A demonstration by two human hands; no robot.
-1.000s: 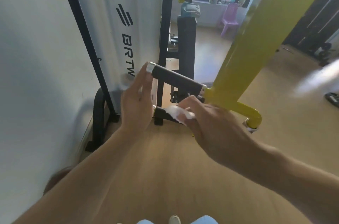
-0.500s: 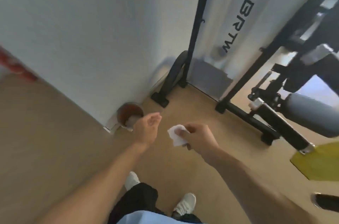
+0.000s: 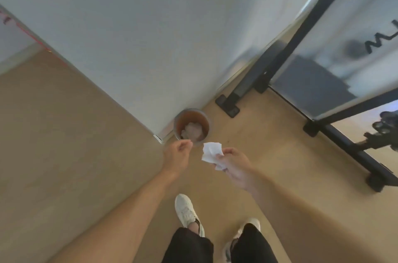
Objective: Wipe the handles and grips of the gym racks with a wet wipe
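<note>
Wall (image 3: 150,26): pale, fills the upper view; its lower edge meets the floor along a diagonal that ends at an outer corner just left of the bin.
Floor (image 3: 64,144): tan, bare stretch to the left of the left hand; more open floor between the right hand and the rack base.
Gym rack (image 3: 301,32): black frame with a frosted panel, up and to the right of the right hand, well apart from it; foot plate sits on the floor just right of the bin; a low base bar runs diagonally toward the right edge of view.
Legs and shoes (image 3: 186,211): black trousers, white shoes, on the floor below both hands.
Bin (image 3: 191,126): round, brown inside, open top, standing on the floor against the wall corner; crumpled pale wipes lie in it. It is just beyond the left hand, up and left of the right hand.
Right hand (image 3: 235,167): thumb and fingers clamped on the wet wipe, held over the floor short of the bin rim.
Left hand (image 3: 177,154): fingertips brought together near the bin's near rim; blurred, cannot tell whether they pinch anything.
Wet wipe (image 3: 212,150): white, crumpled, sticks out of the right-hand grip toward the bin; its far edge is near the rim, not over the opening.
</note>
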